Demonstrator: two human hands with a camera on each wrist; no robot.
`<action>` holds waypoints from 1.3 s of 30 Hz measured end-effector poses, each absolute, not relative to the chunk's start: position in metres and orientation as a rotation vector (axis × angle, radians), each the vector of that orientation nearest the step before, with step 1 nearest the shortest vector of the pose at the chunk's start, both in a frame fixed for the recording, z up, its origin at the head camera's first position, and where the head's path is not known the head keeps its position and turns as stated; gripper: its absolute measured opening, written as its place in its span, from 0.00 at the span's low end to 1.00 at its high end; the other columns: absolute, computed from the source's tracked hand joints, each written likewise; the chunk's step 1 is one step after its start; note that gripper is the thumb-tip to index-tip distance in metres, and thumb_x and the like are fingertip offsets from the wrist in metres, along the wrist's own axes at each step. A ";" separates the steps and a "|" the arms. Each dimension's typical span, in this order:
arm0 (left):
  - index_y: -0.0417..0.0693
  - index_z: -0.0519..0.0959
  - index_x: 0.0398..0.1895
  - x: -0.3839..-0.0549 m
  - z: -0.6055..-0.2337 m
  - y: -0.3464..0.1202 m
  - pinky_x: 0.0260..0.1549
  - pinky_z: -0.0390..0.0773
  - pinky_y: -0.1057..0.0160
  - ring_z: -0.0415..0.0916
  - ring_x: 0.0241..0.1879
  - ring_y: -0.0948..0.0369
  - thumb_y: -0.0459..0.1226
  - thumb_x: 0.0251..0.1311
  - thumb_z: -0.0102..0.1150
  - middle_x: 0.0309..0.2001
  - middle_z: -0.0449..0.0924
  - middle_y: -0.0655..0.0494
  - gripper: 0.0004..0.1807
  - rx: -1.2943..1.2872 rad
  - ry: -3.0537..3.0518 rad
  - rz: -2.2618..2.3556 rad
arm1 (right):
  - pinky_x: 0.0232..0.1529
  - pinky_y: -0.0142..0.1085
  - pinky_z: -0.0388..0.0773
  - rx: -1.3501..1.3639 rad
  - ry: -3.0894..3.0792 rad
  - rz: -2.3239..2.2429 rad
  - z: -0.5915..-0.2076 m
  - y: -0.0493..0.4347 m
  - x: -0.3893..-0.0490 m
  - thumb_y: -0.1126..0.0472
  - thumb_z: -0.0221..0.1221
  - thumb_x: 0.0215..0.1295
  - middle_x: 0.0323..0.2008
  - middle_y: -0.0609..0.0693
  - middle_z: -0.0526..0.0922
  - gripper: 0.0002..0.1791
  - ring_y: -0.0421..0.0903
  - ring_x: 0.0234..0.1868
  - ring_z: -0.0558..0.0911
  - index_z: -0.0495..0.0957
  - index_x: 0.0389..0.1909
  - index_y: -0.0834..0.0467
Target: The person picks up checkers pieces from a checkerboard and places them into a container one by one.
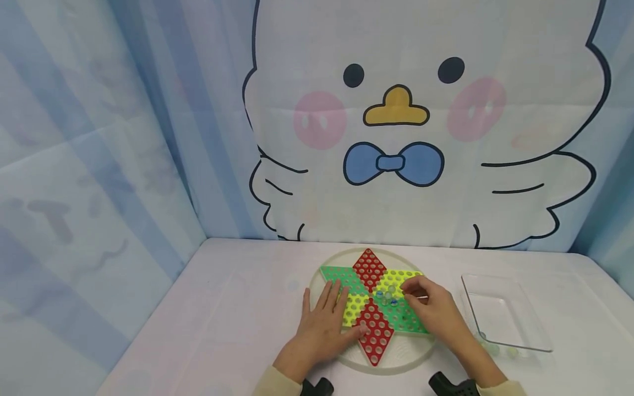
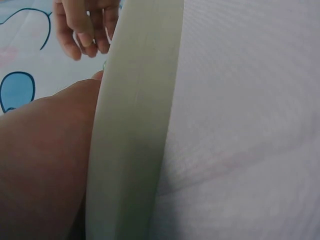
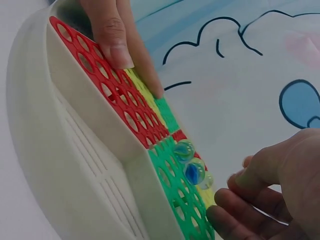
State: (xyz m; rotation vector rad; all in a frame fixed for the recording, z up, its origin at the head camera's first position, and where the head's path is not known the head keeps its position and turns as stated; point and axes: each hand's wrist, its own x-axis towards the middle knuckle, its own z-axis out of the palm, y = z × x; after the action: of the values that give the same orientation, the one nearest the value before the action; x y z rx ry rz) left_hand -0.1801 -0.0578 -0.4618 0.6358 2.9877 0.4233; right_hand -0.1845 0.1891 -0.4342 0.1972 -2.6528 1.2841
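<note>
On the gameboard (image 1: 406, 352), splayed left fingers (image 1: 332, 297).

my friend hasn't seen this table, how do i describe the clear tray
On the white table, find the round Chinese checkers board with its multicoloured star. Right of it in the head view sits the clear tray. Unlike the board, it is see-through, colourless and four-sided.

Back: pale blue-and-white fabric backdrop (image 1: 307, 209), printed with a big white black-outlined cartoon bird (image 1: 396, 214). Two black oval eyes, pink round cheeks, yellow beak (image 1: 396, 110), blue bow tie (image 1: 391, 163) below it. Left: blue-and-white striped fabric side curtain (image 1: 89, 192). Below: white-covered table (image 1: 223, 319). Clear square plastic tray (image 1: 505, 302) on its right side.
</note>
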 end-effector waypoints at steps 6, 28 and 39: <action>0.51 0.50 0.80 -0.177 -0.454 -0.057 0.72 0.36 0.32 0.38 0.80 0.52 0.71 0.64 0.36 0.81 0.43 0.50 0.50 0.630 2.975 0.423 | 0.40 0.26 0.80 0.167 -2.663 1.319 -0.440 0.183 -0.185 0.70 0.61 0.64 0.40 0.51 0.85 0.07 0.41 0.41 0.81 0.80 0.42 0.60; 0.48 0.52 0.79 -0.174 -0.450 -0.056 0.72 0.38 0.32 0.40 0.80 0.51 0.70 0.65 0.36 0.80 0.45 0.49 0.49 0.631 2.990 0.382 | 0.37 0.29 0.79 0.209 -2.556 1.223 -0.452 0.169 -0.182 0.72 0.67 0.55 0.35 0.49 0.84 0.11 0.36 0.34 0.79 0.81 0.39 0.60; 0.48 0.51 0.79 -0.174 -0.451 -0.055 0.72 0.38 0.32 0.40 0.80 0.51 0.71 0.65 0.35 0.80 0.45 0.49 0.50 0.630 2.993 0.390 | 0.35 0.30 0.80 0.226 -2.501 1.142 -0.460 0.165 -0.183 0.74 0.68 0.51 0.34 0.49 0.84 0.13 0.39 0.34 0.80 0.81 0.38 0.60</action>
State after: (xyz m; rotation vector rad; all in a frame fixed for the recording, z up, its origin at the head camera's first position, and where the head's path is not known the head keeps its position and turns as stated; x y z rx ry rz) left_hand -0.1739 -0.0554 -0.4506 0.6303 2.9925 0.3902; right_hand -0.1829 0.1650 -0.4596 0.2260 -2.5010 1.1423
